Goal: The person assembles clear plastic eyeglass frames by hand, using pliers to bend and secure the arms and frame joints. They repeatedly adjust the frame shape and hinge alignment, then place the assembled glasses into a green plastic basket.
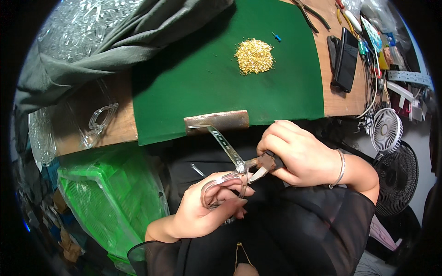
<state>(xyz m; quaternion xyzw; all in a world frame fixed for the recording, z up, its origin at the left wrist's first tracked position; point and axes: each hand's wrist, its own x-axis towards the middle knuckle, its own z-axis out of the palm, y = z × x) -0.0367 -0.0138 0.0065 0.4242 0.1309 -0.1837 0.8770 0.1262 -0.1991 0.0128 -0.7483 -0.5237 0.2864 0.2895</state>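
Observation:
A clear plastic eyeglass frame [224, 143] is in my left hand [193, 215], whose fingers curl round one rim. One temple arm reaches up and away, its bent tip over a brown, worn block [221, 120] at the table's front edge. My right hand [299, 154] is closed round the handles of pliers [267, 164], which have rusty brown and bright metal at the head. Their jaws are at the hinge corner of the frame, close to my left fingertips. Whatever sits between the jaws is too small to make out.
Small gold pieces [254, 56] lie heaped on the green mat [184, 87], near a blue push pin [277, 37]. Grey cloth [124, 50] and clear frames [102, 117] are left. Other pliers [312, 16], a phone [346, 60] and fans [386, 131] are right; a green crate [106, 193] stands lower left.

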